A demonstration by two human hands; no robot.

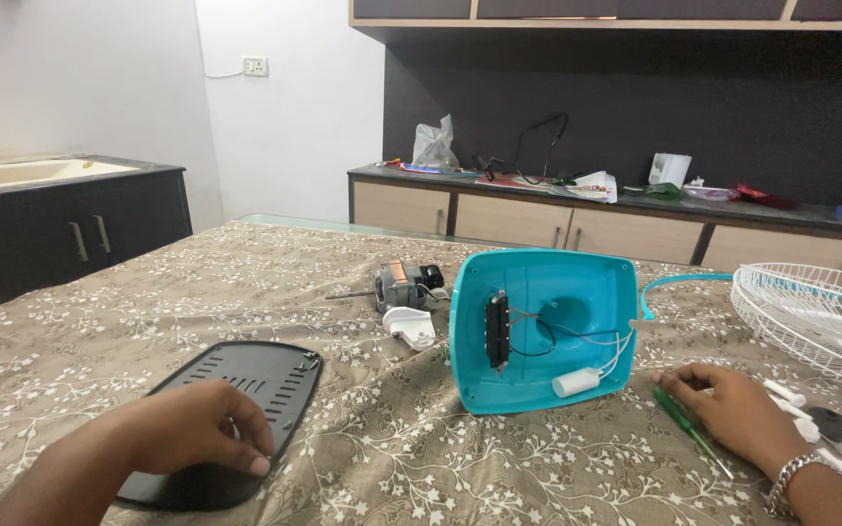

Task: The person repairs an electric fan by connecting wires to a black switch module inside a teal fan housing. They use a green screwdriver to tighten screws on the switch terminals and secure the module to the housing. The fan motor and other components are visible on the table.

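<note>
My left hand (197, 429) rests on a black slotted cover plate (255, 385) lying flat on the floral cloth, fingers curled over its near part. My right hand (733, 409) lies palm down on the cloth, fingers spread, touching a green-handled screwdriver (684, 421). Between the hands stands a turquoise fan base housing (548, 292), tipped on its side with its open inside facing me. Inside it are a black switch block (497, 331), wires and a white capacitor (577, 382).
A small electric motor (403, 285) and a white plastic part (411, 326) lie behind the housing. A white wire fan guard (816, 312) sits at the right, with small white and black parts (816, 419) near my wrist. A cluttered counter (635, 209) runs along the back wall.
</note>
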